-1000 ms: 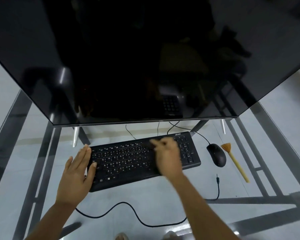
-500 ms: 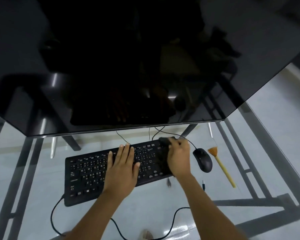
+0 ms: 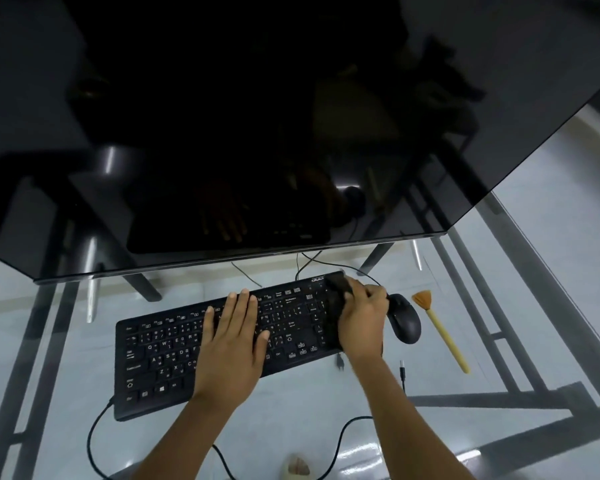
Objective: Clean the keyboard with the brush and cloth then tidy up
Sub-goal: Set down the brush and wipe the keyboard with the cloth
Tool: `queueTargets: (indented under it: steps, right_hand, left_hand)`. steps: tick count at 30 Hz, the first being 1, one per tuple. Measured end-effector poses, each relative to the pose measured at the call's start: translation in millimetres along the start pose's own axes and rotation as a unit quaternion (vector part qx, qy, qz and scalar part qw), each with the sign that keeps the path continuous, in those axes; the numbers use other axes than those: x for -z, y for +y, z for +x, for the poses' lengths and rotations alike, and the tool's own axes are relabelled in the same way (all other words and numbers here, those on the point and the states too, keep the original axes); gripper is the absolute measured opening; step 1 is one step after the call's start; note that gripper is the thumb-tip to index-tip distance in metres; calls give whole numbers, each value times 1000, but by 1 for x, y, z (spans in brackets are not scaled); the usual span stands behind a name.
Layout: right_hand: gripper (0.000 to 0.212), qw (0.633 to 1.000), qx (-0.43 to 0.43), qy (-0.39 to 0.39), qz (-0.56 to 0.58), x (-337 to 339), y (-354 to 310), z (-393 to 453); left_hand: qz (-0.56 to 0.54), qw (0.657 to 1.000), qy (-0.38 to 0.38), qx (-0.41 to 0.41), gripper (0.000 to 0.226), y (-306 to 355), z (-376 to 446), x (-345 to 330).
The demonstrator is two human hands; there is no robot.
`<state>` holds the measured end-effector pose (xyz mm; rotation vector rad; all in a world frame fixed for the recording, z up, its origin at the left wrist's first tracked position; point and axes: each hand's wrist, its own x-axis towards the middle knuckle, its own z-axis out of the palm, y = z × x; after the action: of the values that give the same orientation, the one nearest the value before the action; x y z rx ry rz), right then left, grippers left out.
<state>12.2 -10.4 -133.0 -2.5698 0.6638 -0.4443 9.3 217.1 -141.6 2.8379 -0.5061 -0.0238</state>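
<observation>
A black keyboard (image 3: 160, 355) lies slanted on the glass desk. My left hand (image 3: 234, 336) rests flat on its middle keys, fingers spread. Over the keyboard's right end my right hand (image 3: 362, 318) is closed on a dark cloth (image 3: 336, 296), which is pressed onto the number-pad keys. A brush (image 3: 440, 329) with orange bristles and a pale wooden handle lies on the glass to the right, beyond the mouse, untouched.
A black mouse (image 3: 404, 318) sits just right of my right hand. A large dark monitor (image 3: 291, 133) overhangs the desk's back. Black cables (image 3: 94, 441) loop along the near side of the glass desk (image 3: 326, 403), with loose plugs (image 3: 401, 367) near the keyboard's right end.
My left hand has moved from the keyboard's left end to its middle. My right hand with the cloth has slid from the middle to the right end.
</observation>
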Motion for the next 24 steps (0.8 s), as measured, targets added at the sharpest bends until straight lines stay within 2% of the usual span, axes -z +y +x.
queueTargets:
  steps: [1,3,6,7,8,10,12,13,15,17,19,21,24]
  right_hand:
    - [36,1000,4,3,4,-2,-10,-8]
    - [46,996,89,-21,23,-7,-32,-36]
    - [55,958,253,-130,42,-3,-37,-70]
    - [55,953,253,-153,74,2,-29,-67]
    - [54,956,213,-162,119,8,-20,-61]
    - [49,978,112,-97,148,16,1,-43]
    - [42,994,43,-18,100,16,10,-33]
    - [41,996,26,-5,83,13,5,-35]
    - [43,996,81,-20,44,6,-16,-50]
    - [42,980,176,-76,47,4,-32,-63]
    - [39,967,214,-123,63,7,-34,-51]
    - [35,984,147,-79,64,5,-26,-27]
    - [31,998,-16,-8,58,-3,-31,-4]
  left_hand:
    - [1,1000,1,0,59,0,0,-1]
    - [-1,1000,-1,-2,60,0,0,-1]
    - [-5,1000,-3,-13,60,-1,0,0]
    - [-7,1000,-4,-16,60,-1,0,1]
    - [-6,1000,-6,-18,60,-1,0,2]
    - [-3,1000,-5,-16,60,-3,0,4]
    - [-1,1000,-6,-14,60,-3,0,4]
    - [1,1000,-10,-14,61,-4,0,4]
    - [-4,1000,-5,-14,61,-3,0,4]
    - [-12,1000,-12,-20,61,-1,2,5]
    - [-12,999,-23,-26,62,-3,3,7]
    - [-11,998,-38,-39,65,-11,4,8]
    - [-18,997,-44,-62,71,-22,3,10]
